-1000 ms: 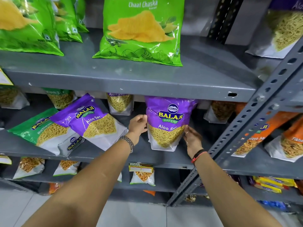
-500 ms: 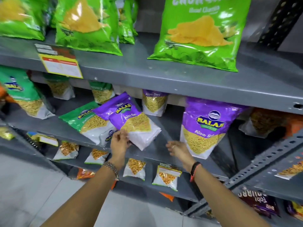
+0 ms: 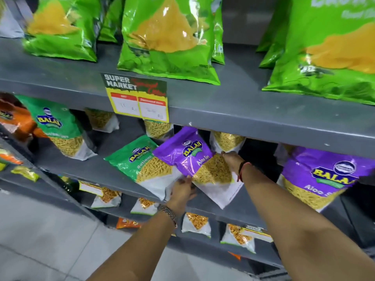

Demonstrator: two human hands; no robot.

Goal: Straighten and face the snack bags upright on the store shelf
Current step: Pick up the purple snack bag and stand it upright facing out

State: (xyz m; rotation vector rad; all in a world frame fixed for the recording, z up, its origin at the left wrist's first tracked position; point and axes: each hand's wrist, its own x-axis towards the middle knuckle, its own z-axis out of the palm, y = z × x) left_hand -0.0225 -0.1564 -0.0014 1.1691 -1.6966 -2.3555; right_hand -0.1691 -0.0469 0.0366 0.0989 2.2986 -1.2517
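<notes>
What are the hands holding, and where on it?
Both hands are on the tilted purple Aloo Sev bag. The left hand grips its lower left edge; the right hand holds its upper right side.

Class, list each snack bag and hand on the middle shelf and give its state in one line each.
Tilted purple bag: leaning left, held by both hands.
Tilted green bag: leaning left, partly under the purple one.
Left green bag: upright, facing out.
Right purple bag: upright, facing out.
Left hand: gripping the tilted purple bag's lower edge.
Right hand: on that bag's right side.
</notes>
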